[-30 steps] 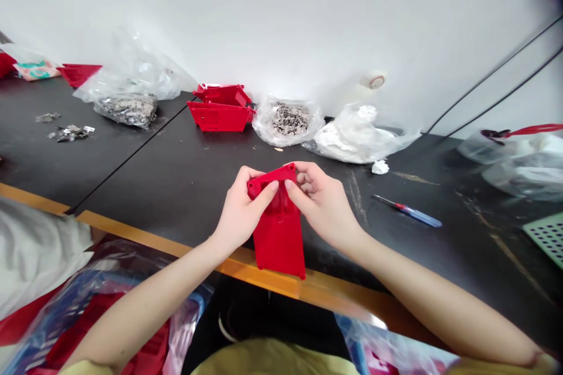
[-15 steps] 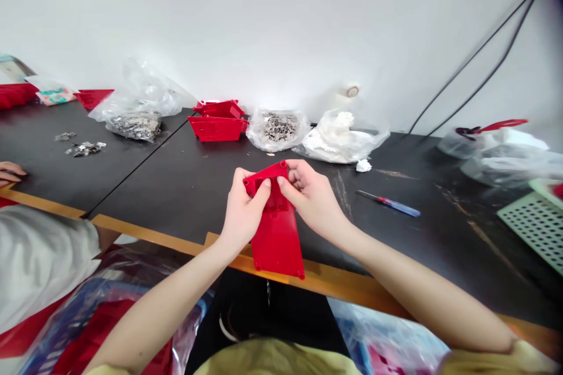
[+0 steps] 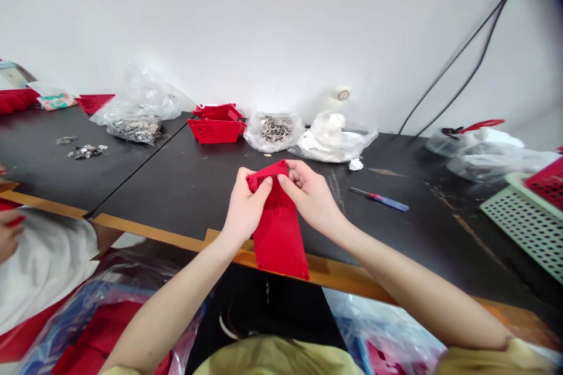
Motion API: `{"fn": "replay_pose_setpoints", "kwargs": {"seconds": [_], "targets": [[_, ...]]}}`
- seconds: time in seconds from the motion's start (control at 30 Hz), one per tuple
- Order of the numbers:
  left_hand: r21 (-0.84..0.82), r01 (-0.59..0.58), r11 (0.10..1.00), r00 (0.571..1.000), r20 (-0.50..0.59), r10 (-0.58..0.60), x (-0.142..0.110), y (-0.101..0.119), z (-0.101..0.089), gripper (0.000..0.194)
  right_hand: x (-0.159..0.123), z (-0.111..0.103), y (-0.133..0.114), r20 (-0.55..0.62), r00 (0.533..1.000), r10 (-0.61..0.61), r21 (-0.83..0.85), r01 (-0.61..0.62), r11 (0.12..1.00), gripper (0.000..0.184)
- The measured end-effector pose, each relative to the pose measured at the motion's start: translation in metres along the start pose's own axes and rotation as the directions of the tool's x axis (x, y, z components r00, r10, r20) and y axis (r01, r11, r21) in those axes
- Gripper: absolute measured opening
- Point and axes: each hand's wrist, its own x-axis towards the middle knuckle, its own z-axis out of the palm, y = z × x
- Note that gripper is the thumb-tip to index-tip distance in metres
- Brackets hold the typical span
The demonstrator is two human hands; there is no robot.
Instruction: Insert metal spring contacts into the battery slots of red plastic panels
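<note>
Both my hands grip the top end of a flat red plastic panel point(image 3: 280, 243) above the black bench. Its lower end hangs past the bench's orange front edge point(image 3: 229, 249) and has small round corner studs. My left hand point(image 3: 244, 211) pinches the upper left corner, with the thumb on the front. My right hand point(image 3: 308, 196) holds the upper right side, and its fingers curl behind the panel. The panel's upper part is partly hidden by my fingers.
Behind my hands stand red plastic pieces point(image 3: 215, 132), a clear bag of metal bits point(image 3: 273, 132) and a bag of white material point(image 3: 329, 143). A blue-handled screwdriver point(image 3: 379, 199) lies to the right. A co-worker's hand point(image 3: 9, 234) shows at far left, and a green perforated basket point(image 3: 528, 222) sits at right.
The whole scene has shifted as my head moved, bringing more of the green basket into view. The co-worker's hand has moved down at far left. My hands still hold the red panel.
</note>
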Motion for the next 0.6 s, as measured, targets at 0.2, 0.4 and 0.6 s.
{"fn": "replay_pose_setpoints", "kwargs": {"seconds": [0.2, 0.4, 0.6], "targets": [[-0.174, 0.243, 0.954, 0.969, 0.08, -0.232, -0.003, 0.01, -0.007, 0.025, 0.0, -0.053, 0.019, 0.001, 0.998, 0.063, -0.066, -0.063, 0.996, 0.053], [-0.209, 0.358, 0.91, 0.933, 0.112, -0.341, -0.011, -0.003, -0.015, 0.027, -0.028, -0.168, 0.112, -0.186, 0.98, 0.071, -0.641, -0.176, 0.747, 0.039], [-0.24, 0.403, 0.883, 0.915, 0.105, -0.39, -0.016, -0.03, -0.017, 0.024, -0.067, -0.199, 0.153, -0.127, 0.98, 0.15, -0.647, -0.197, 0.737, 0.014]]}}
